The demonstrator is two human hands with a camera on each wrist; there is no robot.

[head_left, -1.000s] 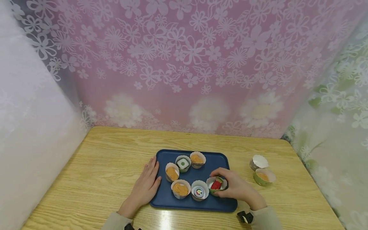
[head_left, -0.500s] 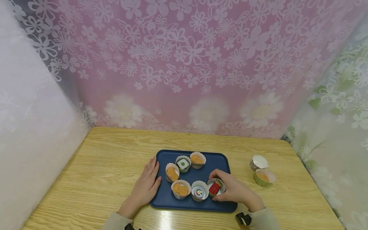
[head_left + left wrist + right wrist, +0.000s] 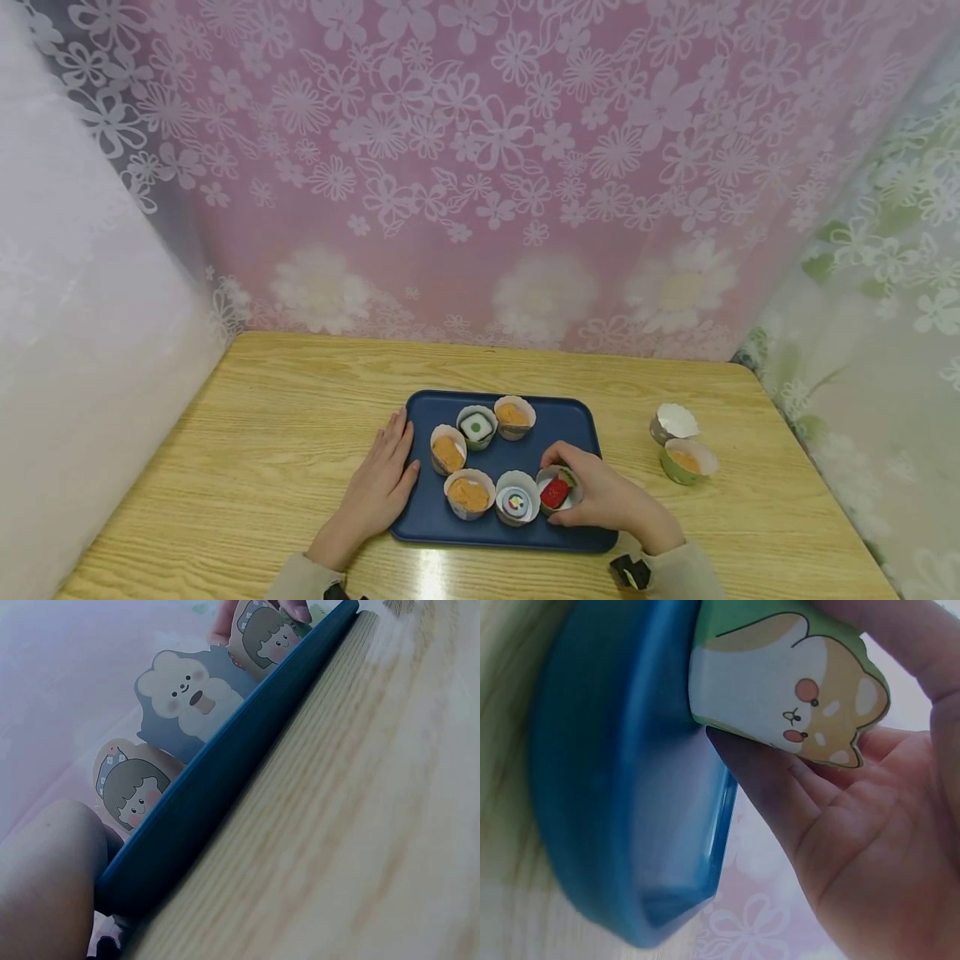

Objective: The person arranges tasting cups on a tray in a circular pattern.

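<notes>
My right hand grips a green paper baking cup from its right side, thumb at the front and fingers behind. A strawberry-like red piece and a green kiwi-like piece sit inside it. The cup is at the front right of the blue tray, close beside a pale cup that holds a round white piece. Along the tray's left edge lies my left hand, fingers straight and touching the rim. In the left wrist view, the tray's side and several printed cups show beyond that hand.
More paper cups stand on the tray: a front-left cup, a left cup and a back cup with orange filling, and one with a white, green-dotted piece. Two cups, one pale and one green, stand on the table right of the tray.
My right hand has shifted the cup with the red piece slightly left and toward the front, up against its pale neighbour. The left hand has stayed at the tray's edge.
</notes>
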